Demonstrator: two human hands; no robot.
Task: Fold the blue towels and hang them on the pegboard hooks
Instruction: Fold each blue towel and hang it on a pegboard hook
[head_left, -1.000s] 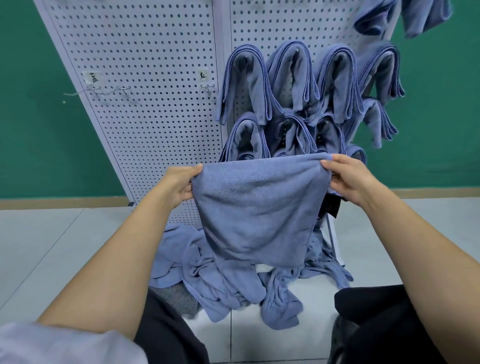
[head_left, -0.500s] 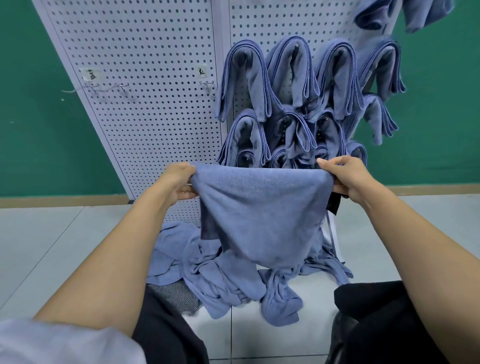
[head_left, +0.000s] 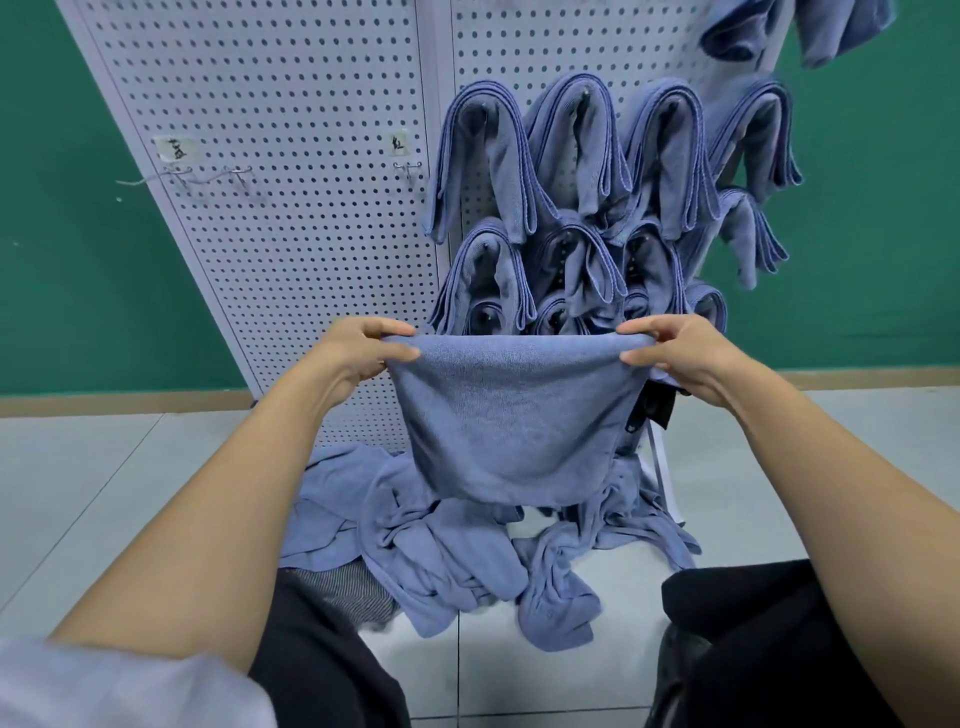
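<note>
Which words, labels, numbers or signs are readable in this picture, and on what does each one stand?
Left label on the pegboard, above bare hooks: one handwritten mark, too blurred to read.
Middle label, above another hook: one handwritten mark, also too blurred.
No other text shows.

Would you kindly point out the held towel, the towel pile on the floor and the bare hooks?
held towel (head_left: 514, 421), head view: middle of its hanging front.
towel pile (head_left: 447, 561), head view: crumpled cloth on the floor.
bare hooks (head_left: 179, 174), head view: wire under the left label.
</note>
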